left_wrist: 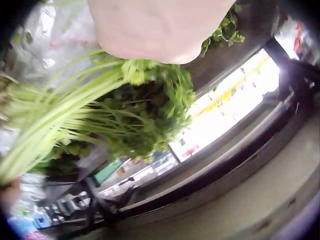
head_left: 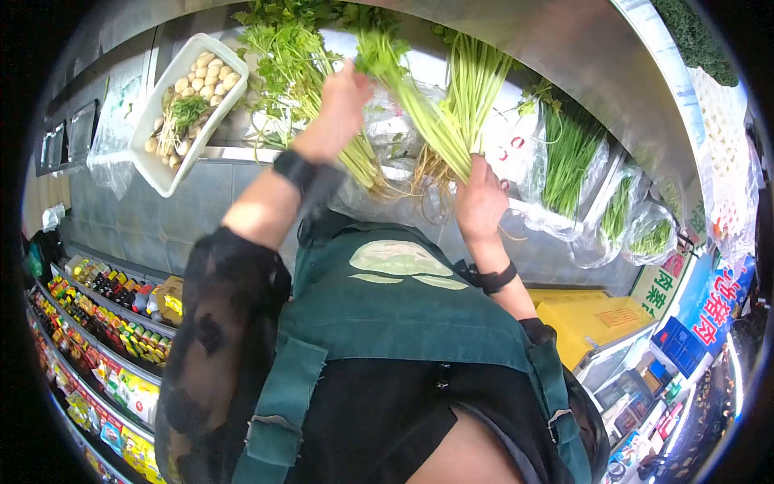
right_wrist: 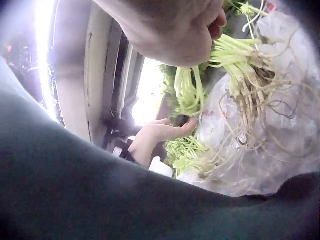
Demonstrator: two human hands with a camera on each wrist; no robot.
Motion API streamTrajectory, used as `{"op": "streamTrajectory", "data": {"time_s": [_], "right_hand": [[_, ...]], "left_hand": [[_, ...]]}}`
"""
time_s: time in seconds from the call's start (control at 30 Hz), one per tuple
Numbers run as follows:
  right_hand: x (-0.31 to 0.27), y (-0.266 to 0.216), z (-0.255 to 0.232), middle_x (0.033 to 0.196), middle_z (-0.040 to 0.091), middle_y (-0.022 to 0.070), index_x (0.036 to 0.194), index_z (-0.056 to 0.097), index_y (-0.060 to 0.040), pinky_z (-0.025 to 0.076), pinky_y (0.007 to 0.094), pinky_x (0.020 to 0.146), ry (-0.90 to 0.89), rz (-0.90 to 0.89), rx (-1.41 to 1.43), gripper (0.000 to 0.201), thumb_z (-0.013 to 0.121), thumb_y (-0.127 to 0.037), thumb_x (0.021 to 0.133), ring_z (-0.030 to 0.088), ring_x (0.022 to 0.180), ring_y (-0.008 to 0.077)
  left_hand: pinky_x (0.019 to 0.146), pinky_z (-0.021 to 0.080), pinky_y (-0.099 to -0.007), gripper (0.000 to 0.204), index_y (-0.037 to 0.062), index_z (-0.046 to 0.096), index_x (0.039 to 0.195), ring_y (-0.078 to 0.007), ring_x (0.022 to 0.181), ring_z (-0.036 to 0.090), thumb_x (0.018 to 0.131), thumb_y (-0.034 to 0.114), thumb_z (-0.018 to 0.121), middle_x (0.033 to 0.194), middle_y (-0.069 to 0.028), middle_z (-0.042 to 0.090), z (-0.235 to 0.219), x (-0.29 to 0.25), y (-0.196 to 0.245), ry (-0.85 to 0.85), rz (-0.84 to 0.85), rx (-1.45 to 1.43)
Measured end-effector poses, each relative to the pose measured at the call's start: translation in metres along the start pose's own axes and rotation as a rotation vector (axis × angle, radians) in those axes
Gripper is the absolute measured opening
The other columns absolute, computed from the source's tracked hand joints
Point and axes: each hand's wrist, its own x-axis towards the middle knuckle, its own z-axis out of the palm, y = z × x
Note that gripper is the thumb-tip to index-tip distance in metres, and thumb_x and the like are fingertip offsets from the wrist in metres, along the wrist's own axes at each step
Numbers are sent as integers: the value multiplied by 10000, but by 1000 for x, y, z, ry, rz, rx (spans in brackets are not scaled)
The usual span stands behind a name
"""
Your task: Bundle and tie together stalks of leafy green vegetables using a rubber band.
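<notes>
In the head view, my right hand grips the lower stalks of a leafy green bunch, held at a slant with its leaves toward the upper left. My left hand is at the leafy end. The right wrist view shows that left hand with fairly straight fingers under the bunch's leafy part. Pale stalks cross the left wrist view below my left hand. A second bunch lies just behind the held one, its roots partly covered.
More leafy stalks lie left of the held bunch. A white bin with small round pale items stands farther left. Plastic bags and long thin greens are at the right, near a yellow box. The metal counter edge runs in front.
</notes>
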Motion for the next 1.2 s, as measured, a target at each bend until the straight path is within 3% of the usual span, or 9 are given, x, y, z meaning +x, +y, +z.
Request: {"op": "streamTrajectory", "data": {"time_s": [0.03,0.1,0.2,0.4,0.53,0.63,0.7,0.8,1.2], "right_hand": [[1,-2,5,888,632,149,1116,529,-65,506,432,663,-31,-5,-9,383,633,-69,747,630,798,338],[-3,-4,8,885,632,151,1112,523,-48,506,428,657,-86,-25,10,429,645,-54,701,628,795,348],[-7,-3,10,852,621,150,1053,545,-40,517,432,637,-18,-79,60,365,625,-58,698,627,754,349],[-16,-8,10,868,638,182,1115,515,-20,493,433,660,-189,47,239,422,701,-143,757,625,750,378],[-16,-7,7,822,628,180,1073,541,-25,494,411,642,-277,126,472,424,716,-281,783,639,777,321],[-14,3,11,798,630,116,1060,545,-12,488,345,629,-496,340,804,386,715,-254,813,630,710,216],[-13,6,10,811,618,51,1086,535,2,474,268,630,-659,590,1279,330,690,-170,851,583,702,118],[-2,3,0,886,614,25,1125,517,11,469,230,649,-800,689,1455,324,670,-81,854,573,744,91],[3,-11,-9,1011,602,34,1249,478,-5,457,240,720,-789,678,1583,462,670,-31,829,553,821,96]], "left_hand": [[972,441,-415,379,-34,453,1177,-281,1119,517,960,275,490,1225,-198,488,-10,-11,-22,-6,58,214],[866,514,-399,283,2,496,1088,-251,955,592,939,235,554,1068,-131,558,-23,-50,-50,-168,-114,267],[782,549,-370,209,26,519,1015,-218,876,623,911,185,608,974,-85,591,-29,-79,-80,-339,-232,187],[714,579,-332,173,8,503,969,-204,837,633,899,120,615,940,-92,578,-18,-75,-86,-372,-128,133],[706,586,-341,171,3,512,961,-207,815,637,900,124,615,920,-90,578,-20,-69,-90,-372,-156,111],[700,579,-341,149,10,537,938,-193,815,630,899,127,619,894,-77,585,-21,-73,-85,-352,-175,84],[705,555,-317,126,45,567,922,-158,810,617,897,152,628,877,-40,597,-24,-74,-83,-366,-208,89],[710,523,-285,119,90,582,925,-120,809,601,891,186,643,866,1,604,-32,-70,-83,-416,-253,36],[730,540,-270,208,78,575,1084,-125,838,624,889,115,633,956,-26,621,-32,-83,-66,-469,-376,64]]}}
